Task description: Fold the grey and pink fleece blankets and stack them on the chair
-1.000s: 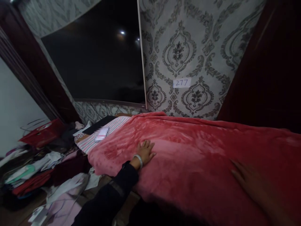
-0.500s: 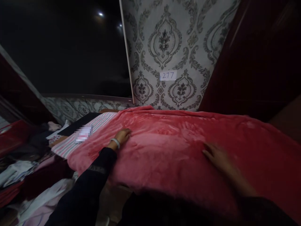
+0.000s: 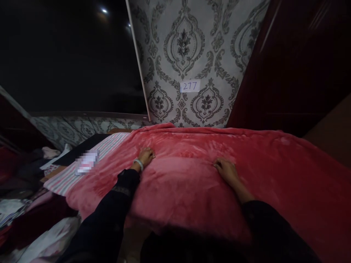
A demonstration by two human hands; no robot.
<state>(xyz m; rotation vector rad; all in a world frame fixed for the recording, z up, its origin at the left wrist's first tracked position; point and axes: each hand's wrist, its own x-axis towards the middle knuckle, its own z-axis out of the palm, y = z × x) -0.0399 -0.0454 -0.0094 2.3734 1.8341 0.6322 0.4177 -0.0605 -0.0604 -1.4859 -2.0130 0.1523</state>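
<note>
Resting hands [image 3: 186,164] on red blanket [image 3: 274,171]

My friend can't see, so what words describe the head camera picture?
Two hands, left hand and right hand, press flat on a fuzzy red blanket before grey patterned wallpaper bearing a small white "277" label.

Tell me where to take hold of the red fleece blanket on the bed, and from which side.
Probably best at the near left corner of the red fleece blanket, coming from the near side. There its edge hangs free beside the striped sheet, while the far edge lies against the wall. The left hand and right hand rest on its flat middle, which offers no fold to grip.
</note>
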